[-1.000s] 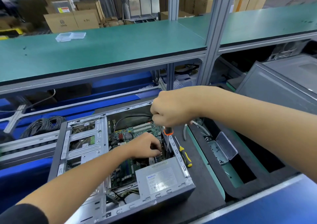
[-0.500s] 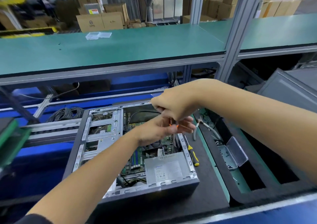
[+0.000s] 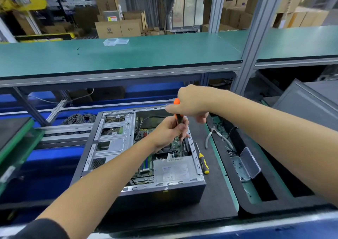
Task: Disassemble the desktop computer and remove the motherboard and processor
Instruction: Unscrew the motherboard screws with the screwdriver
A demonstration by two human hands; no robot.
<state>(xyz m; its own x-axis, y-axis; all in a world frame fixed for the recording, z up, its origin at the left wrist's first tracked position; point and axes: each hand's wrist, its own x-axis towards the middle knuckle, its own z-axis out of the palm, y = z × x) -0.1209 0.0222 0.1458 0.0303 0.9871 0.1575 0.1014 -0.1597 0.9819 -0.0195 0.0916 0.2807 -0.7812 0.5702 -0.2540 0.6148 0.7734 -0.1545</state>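
Over the open computer case (image 3: 139, 158) on the counter (image 3: 215, 198), my left hand (image 3: 170, 130) now grips the orange-and-black screwdriver (image 3: 178, 118); a second ago it was down inside. My right hand (image 3: 192, 103) holds its top. Motherboard (image 3: 146, 163) stays mounted, so I judge another screw comes next.

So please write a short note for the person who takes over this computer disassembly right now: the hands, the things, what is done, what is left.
Left hand grips the shaft of the orange-and-black screwdriver; right hand grips its top, over the open computer case.
Motherboard sits inside the case, beside the power supply.
Spare yellow screwdriver and pliers lie right of the case; open screw box further right.
Done: side cover off.
Left: free and lift out the motherboard, then the processor.
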